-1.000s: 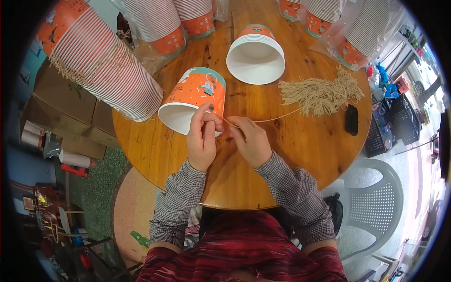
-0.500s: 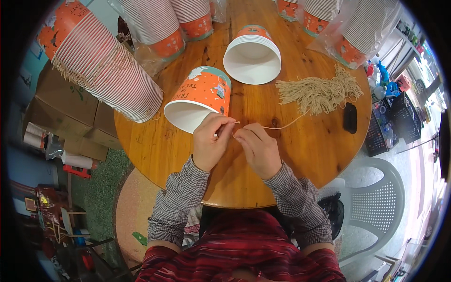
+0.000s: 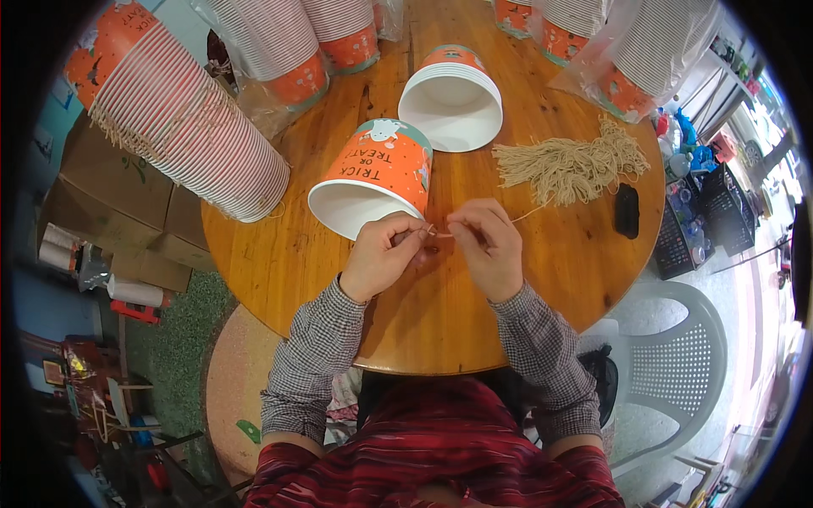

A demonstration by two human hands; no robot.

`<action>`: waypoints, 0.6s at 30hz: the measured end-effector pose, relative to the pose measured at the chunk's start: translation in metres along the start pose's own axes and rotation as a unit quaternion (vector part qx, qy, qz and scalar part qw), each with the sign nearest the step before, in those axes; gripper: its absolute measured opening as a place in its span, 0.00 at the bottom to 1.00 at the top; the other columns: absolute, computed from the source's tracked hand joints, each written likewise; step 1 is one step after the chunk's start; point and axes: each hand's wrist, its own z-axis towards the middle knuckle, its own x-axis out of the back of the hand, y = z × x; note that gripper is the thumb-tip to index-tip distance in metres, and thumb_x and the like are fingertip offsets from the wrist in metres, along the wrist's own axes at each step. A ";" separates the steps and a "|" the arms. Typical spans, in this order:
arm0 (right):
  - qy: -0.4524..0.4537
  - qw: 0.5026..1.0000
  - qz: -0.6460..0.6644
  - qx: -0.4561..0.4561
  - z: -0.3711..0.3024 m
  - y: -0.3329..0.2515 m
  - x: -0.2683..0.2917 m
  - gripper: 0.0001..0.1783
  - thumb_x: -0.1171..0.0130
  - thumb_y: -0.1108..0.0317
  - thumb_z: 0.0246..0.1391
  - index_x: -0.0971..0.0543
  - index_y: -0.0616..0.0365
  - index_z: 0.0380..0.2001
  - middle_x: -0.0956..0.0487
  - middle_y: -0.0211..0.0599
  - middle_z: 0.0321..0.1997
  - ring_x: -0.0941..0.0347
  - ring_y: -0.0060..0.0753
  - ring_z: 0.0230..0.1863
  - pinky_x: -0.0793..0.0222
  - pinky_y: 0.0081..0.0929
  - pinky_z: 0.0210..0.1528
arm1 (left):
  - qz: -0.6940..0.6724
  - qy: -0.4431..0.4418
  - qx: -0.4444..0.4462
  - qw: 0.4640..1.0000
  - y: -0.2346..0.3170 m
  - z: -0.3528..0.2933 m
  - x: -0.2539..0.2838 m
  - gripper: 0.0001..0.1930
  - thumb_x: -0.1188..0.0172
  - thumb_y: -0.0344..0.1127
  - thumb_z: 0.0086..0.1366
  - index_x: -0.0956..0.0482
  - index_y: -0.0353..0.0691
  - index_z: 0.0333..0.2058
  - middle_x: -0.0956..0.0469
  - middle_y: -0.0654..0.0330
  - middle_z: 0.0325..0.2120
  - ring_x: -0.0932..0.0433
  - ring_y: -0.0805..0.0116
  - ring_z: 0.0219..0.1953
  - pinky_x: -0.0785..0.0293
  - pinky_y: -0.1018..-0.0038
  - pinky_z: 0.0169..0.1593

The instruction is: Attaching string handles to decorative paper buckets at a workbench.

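A thin beige cord (image 3: 525,213) runs between my hands beside the mouth of an orange paper bucket. My left hand (image 3: 385,256) pinches one part of the cord, where a small loop or knot shows at the fingertips. My right hand (image 3: 489,247) is closed on the cord a short way to the right. The orange paper bucket (image 3: 381,162) lies on its side just beyond my left hand, its white mouth towards me. To the right, a bundle of beige cords (image 3: 576,168) is spread on the wooden table (image 3: 449,339).
Behind lies a short nest of buckets (image 3: 450,106), also on its side. A tall leaning stack (image 3: 195,118) stands left, with cords hanging along it. Bagged stacks (image 3: 644,59) line the far edge. A black object (image 3: 627,210) lies right, near a grey plastic chair (image 3: 677,372).
My right hand has moved up and right, away from my left, leaving a stretch of cord between them. The near bucket has shifted slightly right and rolled a little.
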 end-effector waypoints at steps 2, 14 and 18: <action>-0.013 1.000 -0.013 0.018 -0.005 -0.001 0.000 0.07 0.37 0.77 0.50 0.20 0.60 0.35 0.27 0.34 0.38 0.28 0.24 0.33 0.31 0.18 0.32 | -0.016 -0.003 0.009 1.000 0.002 0.000 0.001 0.07 0.48 0.25 0.65 0.23 0.29 0.36 0.22 0.63 0.27 0.25 0.79 0.25 0.28 0.81 0.30; -0.039 0.988 -0.115 0.096 -0.005 -0.017 -0.003 0.08 0.37 0.78 0.49 0.21 0.60 0.34 0.26 0.35 0.36 0.24 0.29 0.33 0.27 0.19 0.32 | -0.012 -0.022 0.000 1.000 0.012 0.000 -0.002 0.06 0.47 0.25 0.65 0.23 0.28 0.35 0.23 0.63 0.26 0.25 0.79 0.25 0.28 0.82 0.29; -0.002 0.990 -0.114 0.079 0.002 -0.025 0.001 0.06 0.39 0.77 0.50 0.23 0.60 0.33 0.26 0.37 0.35 0.28 0.30 0.27 0.32 0.22 0.27 | -0.074 0.007 -0.004 0.997 0.011 0.001 -0.006 0.05 0.45 0.25 0.64 0.24 0.29 0.37 0.23 0.63 0.27 0.25 0.79 0.25 0.29 0.82 0.29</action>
